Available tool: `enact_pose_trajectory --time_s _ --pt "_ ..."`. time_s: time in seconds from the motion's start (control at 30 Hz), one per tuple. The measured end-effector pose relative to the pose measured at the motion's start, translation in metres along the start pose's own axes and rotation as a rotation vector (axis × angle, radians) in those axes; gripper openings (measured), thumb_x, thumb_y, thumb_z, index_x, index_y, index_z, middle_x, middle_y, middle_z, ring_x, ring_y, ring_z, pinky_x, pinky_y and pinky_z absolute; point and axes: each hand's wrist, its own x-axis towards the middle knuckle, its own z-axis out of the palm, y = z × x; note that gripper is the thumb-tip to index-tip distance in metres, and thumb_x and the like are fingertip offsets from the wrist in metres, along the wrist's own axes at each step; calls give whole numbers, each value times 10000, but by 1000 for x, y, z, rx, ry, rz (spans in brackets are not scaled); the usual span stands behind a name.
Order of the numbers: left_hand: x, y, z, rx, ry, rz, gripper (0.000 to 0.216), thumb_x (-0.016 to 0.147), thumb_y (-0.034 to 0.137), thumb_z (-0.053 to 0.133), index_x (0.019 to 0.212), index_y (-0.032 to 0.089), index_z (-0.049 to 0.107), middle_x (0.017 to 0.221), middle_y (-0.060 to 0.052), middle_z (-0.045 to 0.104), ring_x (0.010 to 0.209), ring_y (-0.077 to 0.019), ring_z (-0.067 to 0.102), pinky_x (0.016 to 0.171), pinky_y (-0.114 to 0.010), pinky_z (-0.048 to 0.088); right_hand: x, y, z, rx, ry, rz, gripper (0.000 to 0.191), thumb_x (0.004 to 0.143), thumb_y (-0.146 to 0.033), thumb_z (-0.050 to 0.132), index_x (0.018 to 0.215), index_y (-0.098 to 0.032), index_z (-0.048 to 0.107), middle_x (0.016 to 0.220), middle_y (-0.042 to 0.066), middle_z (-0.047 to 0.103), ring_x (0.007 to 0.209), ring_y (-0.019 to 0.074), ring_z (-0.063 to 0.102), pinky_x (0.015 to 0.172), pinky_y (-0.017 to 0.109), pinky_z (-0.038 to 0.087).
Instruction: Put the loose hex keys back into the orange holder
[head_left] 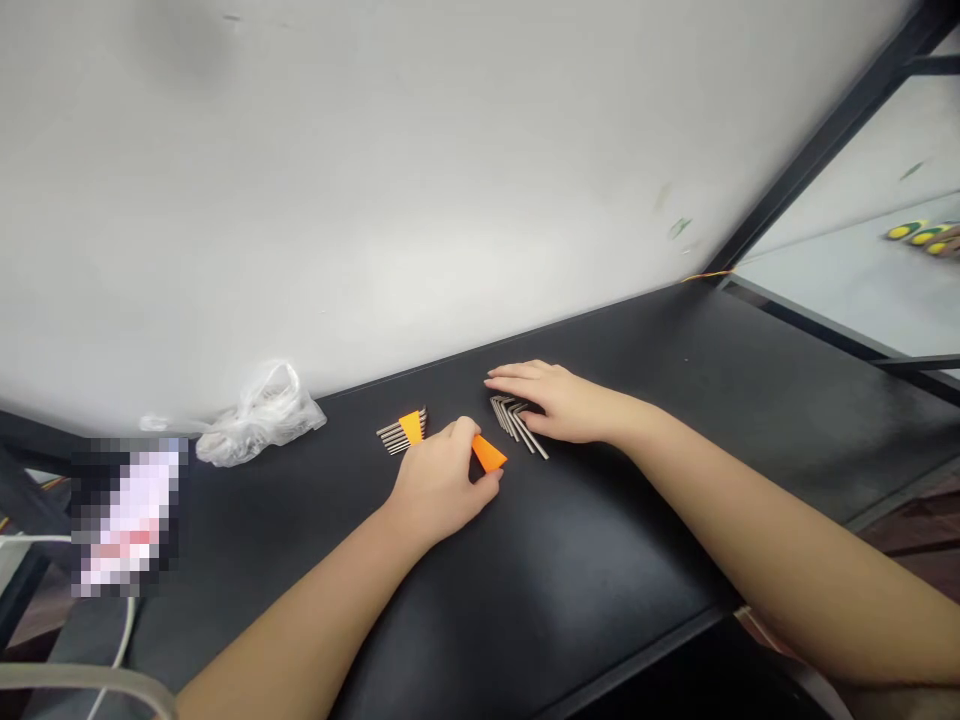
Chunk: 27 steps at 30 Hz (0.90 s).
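Observation:
My left hand (442,480) is curled round an orange plastic holder (489,454), with one end of it sticking out to the right of my fingers. My right hand (559,400) lies flat on the black table (600,560), fingers stretched out over a loose bunch of metal hex keys (517,425). A second orange holder filled with hex keys (405,430) lies on the table just left of my left hand.
A crumpled clear plastic bag (259,415) lies at the back left against the white wall (375,180). A blurred-out object (127,515) sits at the far left. A black frame post (817,135) rises at the right.

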Motion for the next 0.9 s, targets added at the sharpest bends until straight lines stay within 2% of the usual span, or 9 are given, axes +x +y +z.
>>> enact_pose_trajectory --time_s 0.1,0.2,0.47,0.57,0.7,0.9 --pt "0 1 0 2 -9 -7 315 852 399 661 1084 245 513 1009 -23 693 889 -226 691 658 -317 455 7 1 5 4 -15 -63 586 884 -133 528 1438 -314 592 1490 38 588 1379 289 490 1108 508 424" --pt "-1 1 -1 1 -19 -12 317 852 404 659 1091 248 520 997 -23 692 883 -228 689 654 -316 454 12 5 12 9 47 -77 504 881 -118 532 1332 -289 678 1394 39 663 1305 271 553 1080 473 458" --pt "-2 3 -4 -10 -31 -19 285 858 402 653 1069 250 537 990 -26 690 877 -222 680 655 -305 445 16 1 17 27 88 -95 459 863 -75 521 1253 -252 688 1323 63 671 1218 265 580 1024 433 478" --pt "-2 2 -4 -16 -26 -21 291 851 399 658 1069 251 533 986 -23 690 861 -221 679 659 -309 449 12 -3 11 46 130 -27 388 844 -84 533 1175 -229 673 1234 87 666 1094 241 612 924 380 504" --pt "-2 -1 -2 -39 5 -8 348 855 377 656 1154 260 521 1031 -19 697 874 -217 685 688 -319 473 7 -6 6 47 127 111 75 865 -191 583 889 -210 652 965 57 639 835 189 602 749 304 485" --pt "-2 -3 -1 -26 24 11 352 864 372 643 1174 262 517 1075 -20 703 889 -224 693 691 -327 484 6 -8 8 71 39 170 49 863 -221 611 838 -206 650 895 35 629 744 159 578 696 272 443"
